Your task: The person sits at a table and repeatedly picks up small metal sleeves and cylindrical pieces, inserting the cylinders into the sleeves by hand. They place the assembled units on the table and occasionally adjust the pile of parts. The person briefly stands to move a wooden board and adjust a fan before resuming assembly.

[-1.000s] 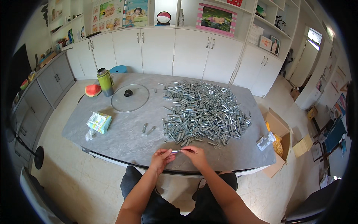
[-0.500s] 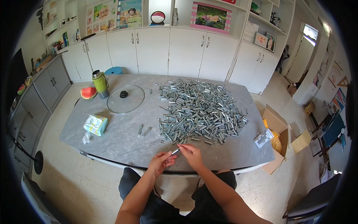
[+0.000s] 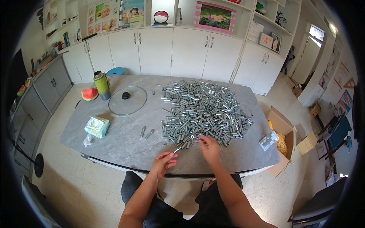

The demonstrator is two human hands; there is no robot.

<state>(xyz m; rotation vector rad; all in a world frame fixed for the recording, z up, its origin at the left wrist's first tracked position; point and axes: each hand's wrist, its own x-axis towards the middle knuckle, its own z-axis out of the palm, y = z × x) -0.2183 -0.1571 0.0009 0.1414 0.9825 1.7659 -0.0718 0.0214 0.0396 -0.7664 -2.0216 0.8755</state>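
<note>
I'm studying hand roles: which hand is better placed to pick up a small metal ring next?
Probably the right hand: it is at the near edge of the metal pile, beside small rings, though whether it grips anything is unclear. The left hand holds a metal piece.

Glossy metal pieces (image 3: 205,110), smooth tabletop (image 3: 125,138).

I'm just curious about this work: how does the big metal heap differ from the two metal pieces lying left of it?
The heap holds many pieces, crowded and overlapping; the pair is just two, with bare table between them. The heap's pieces point every which way; the pair's point roughly the same way. Both look grey and metallic, on the table.
</note>
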